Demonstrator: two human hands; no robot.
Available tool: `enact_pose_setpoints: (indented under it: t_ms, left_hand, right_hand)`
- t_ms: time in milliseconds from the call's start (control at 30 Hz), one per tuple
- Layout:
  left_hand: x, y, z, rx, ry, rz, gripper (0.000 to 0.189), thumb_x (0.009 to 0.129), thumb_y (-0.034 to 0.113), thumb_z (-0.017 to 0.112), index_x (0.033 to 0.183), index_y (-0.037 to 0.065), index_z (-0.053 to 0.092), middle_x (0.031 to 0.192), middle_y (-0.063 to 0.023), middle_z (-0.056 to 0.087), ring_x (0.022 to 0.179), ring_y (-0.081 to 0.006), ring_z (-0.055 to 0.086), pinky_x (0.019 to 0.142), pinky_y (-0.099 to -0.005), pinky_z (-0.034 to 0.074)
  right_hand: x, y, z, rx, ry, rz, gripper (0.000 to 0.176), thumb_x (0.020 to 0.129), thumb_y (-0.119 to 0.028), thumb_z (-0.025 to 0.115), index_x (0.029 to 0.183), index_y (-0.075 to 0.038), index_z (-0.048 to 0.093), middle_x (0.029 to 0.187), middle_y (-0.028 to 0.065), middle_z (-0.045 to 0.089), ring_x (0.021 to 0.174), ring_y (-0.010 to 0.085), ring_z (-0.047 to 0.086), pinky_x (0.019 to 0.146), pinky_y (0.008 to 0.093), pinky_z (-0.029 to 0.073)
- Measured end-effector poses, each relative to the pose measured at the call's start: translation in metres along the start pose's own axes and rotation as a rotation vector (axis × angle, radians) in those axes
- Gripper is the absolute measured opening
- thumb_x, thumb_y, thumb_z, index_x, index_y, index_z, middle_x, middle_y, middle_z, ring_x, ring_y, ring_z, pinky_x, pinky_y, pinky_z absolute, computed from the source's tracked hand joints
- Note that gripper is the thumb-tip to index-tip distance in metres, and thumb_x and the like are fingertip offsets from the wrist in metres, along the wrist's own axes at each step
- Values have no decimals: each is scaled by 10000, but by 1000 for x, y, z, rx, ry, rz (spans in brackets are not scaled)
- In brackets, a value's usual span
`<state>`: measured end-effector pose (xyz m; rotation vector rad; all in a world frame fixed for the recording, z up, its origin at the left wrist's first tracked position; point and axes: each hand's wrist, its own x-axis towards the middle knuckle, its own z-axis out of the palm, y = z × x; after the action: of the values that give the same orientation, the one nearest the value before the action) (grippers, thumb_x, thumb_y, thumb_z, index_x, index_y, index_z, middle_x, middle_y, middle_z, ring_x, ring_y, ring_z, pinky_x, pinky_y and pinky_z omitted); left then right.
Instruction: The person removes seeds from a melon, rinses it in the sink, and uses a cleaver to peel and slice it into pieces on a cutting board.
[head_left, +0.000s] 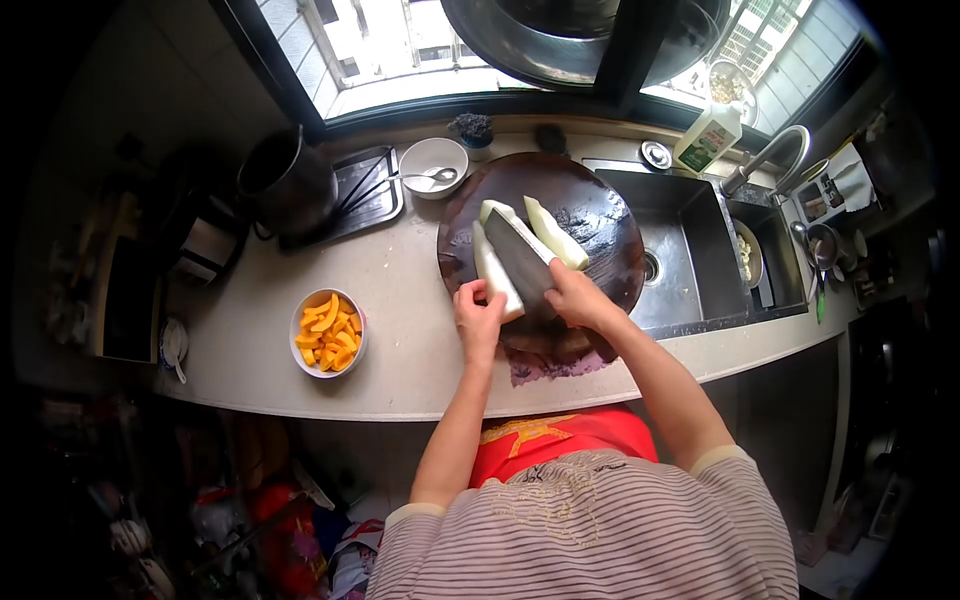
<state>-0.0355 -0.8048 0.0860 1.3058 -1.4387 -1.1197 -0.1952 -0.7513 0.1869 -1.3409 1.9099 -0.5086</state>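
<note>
A round dark cutting board (pixel 600 215) holds several long pale-green vegetable pieces. My right hand (pixel 578 293) grips a broad knife (pixel 518 255), whose blade slants up and left across the board. On the left side of the blade, my left hand (pixel 480 308) has its fingers closed on the lower end of one white piece (pixel 494 270). Another piece (pixel 553 233) lies to the right of the knife. The knife's handle is mostly hidden by my right hand.
Left on the counter is a bowl (pixel 298 345) of orange chunks. Behind stand a white bowl (pixel 420 155) with a spoon, a metal tray (pixel 385 210) and a dark pot (pixel 290 180). A sink (pixel 675 225) adjoins the board's right side, with a faucet (pixel 797 137) and a bottle (pixel 710 138) behind.
</note>
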Motion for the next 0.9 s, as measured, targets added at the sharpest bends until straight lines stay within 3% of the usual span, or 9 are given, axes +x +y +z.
enact_pose_setpoints:
  t_ms: [33, 133, 233, 300, 367, 500, 667, 800, 900]
  left_hand:
    - [0, 4, -5, -266, -41, -144, 331, 715, 125, 677, 995, -21, 579, 871, -84, 600, 773, -173, 569, 704, -306, 486]
    - [-1, 19, -21, -245, -190, -282, 476, 741, 150, 688, 1149, -24, 514, 895, -42, 571, 722, -107, 551, 481, -223, 434]
    - [4, -3, -9, -101, -57, -209, 594, 704, 203, 717, 1205, -13, 483, 1073, -161, 561, 974, -264, 557, 843, -348, 465]
    - [-4, 15, -1, 110, 3, -41, 700, 695, 238, 729, 1272, 3, 409, 1160, -198, 503, 1068, -326, 505, 905, -388, 427]
    - [-11, 41, -1, 266, -24, 4, 822, 688, 268, 742, 1346, 40, 306, 1232, -232, 449, 1150, -389, 453, 956, -436, 388]
    - [-6, 47, 0, 237, 21, -23, 685, 713, 183, 705, 1306, 47, 391, 1231, -208, 455, 1118, -380, 460, 949, -420, 397]
    - [25, 70, 9, 661, -6, 513, 516, 701, 81, 621, 1210, 77, 540, 1313, -158, 447, 1228, -361, 380, 1007, -428, 349]
    - [59, 83, 33, 999, -294, 876, 548, 689, 4, 574, 1223, 121, 551, 1399, -117, 396, 1351, -364, 251, 1063, -479, 282]
    - [81, 67, 50, 1037, -510, 1003, 612, 711, -11, 562, 1289, 177, 489, 1403, -95, 403, 1356, -330, 272, 1076, -502, 249]
  right_hand:
    - [3, 4, -4, 89, -20, -8, 224, 796, -60, 472, 973, 50, 389, 696, 233, 568, 468, 295, 565, 435, 397, 458]
    - [12, 7, -9, 184, -78, 37, 232, 795, -59, 475, 977, 57, 388, 688, 222, 559, 454, 276, 556, 409, 386, 447]
    - [10, 16, 12, -289, 157, -251, 204, 779, -29, 486, 958, 32, 409, 726, 221, 592, 564, 339, 596, 508, 434, 476]
    - [-8, 8, 17, -398, 248, -411, 152, 794, -8, 473, 935, -21, 420, 766, 221, 604, 729, 425, 590, 614, 513, 467]
    - [-20, 14, 21, -303, 265, -404, 168, 824, -63, 515, 965, -34, 429, 747, 224, 593, 719, 439, 585, 598, 516, 457]
    - [-54, 19, -4, -153, 470, -372, 186, 828, -81, 536, 980, -46, 435, 747, 209, 600, 678, 419, 590, 570, 507, 464]
    - [-48, 58, -47, -203, 695, -213, 163, 833, -71, 534, 960, -38, 438, 783, 223, 597, 671, 441, 581, 582, 522, 459]
    - [-25, 95, -48, -275, 481, 55, 116, 826, -59, 476, 914, -22, 409, 762, 263, 604, 700, 465, 584, 633, 552, 455]
    - [-23, 97, -49, -262, 455, 30, 142, 805, -36, 456, 925, -13, 383, 757, 264, 604, 712, 471, 588, 651, 550, 460]
